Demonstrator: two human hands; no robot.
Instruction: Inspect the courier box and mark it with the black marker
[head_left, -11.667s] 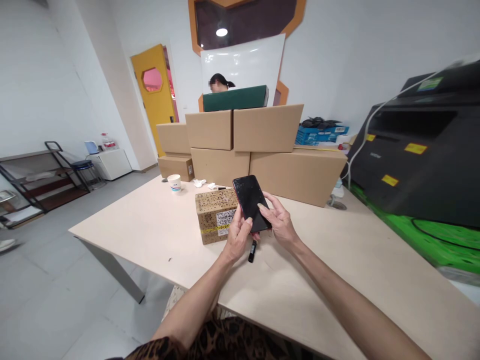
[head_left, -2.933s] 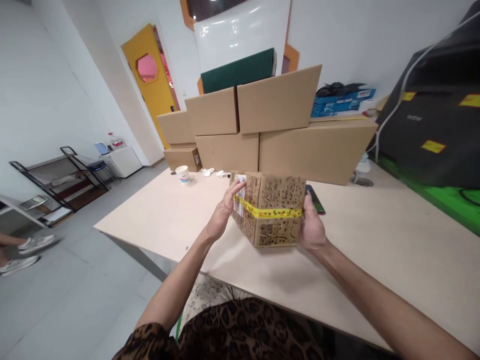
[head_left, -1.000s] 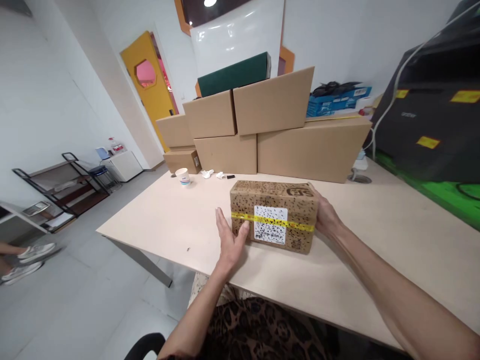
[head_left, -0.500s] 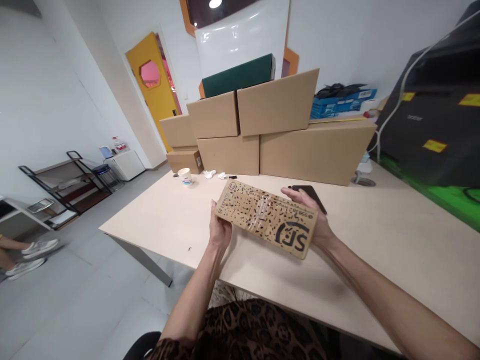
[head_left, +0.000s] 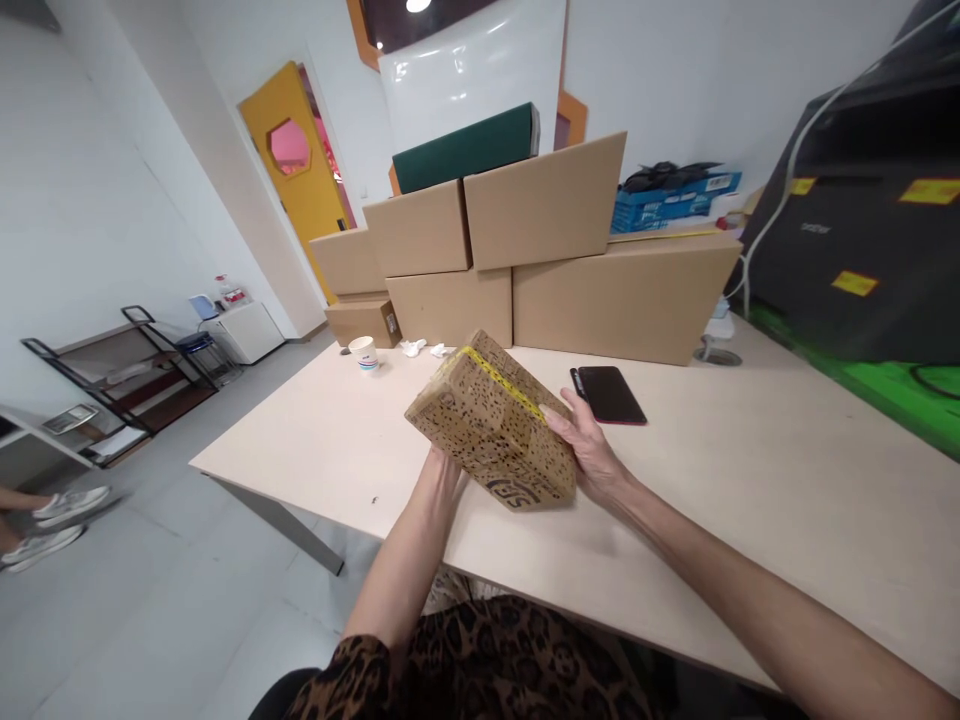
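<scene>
Between my two hands a brown cardboard box (head_left: 495, 430) with black speckles, black lettering and a yellow tape strip is held tilted above the table (head_left: 315, 450). My right hand (head_left: 589, 450) grips its right end, with the thumb on the upper side near the yellow strip. Under the box's left part, my left hand (head_left: 444, 462) supports it; most of those fingers are hidden by the box. A black tablet-like object (head_left: 611, 394) lies just beyond my right hand, with a dark pen-like item (head_left: 576, 382) at its left edge.
Large cardboard boxes (head_left: 600, 305) are stacked along the back, a green binder (head_left: 465, 148) on top. A paper cup (head_left: 364, 355) and crumpled tissues (head_left: 412, 348) stand before them. A blue basket (head_left: 667, 205) sits at back right, beside a large black case (head_left: 847, 240).
The box has been turned in my hands: its flat printed face showed before, and now an edge and another side with yellow tape show. My right hand has moved left, uncovering the tablet-like object.
</scene>
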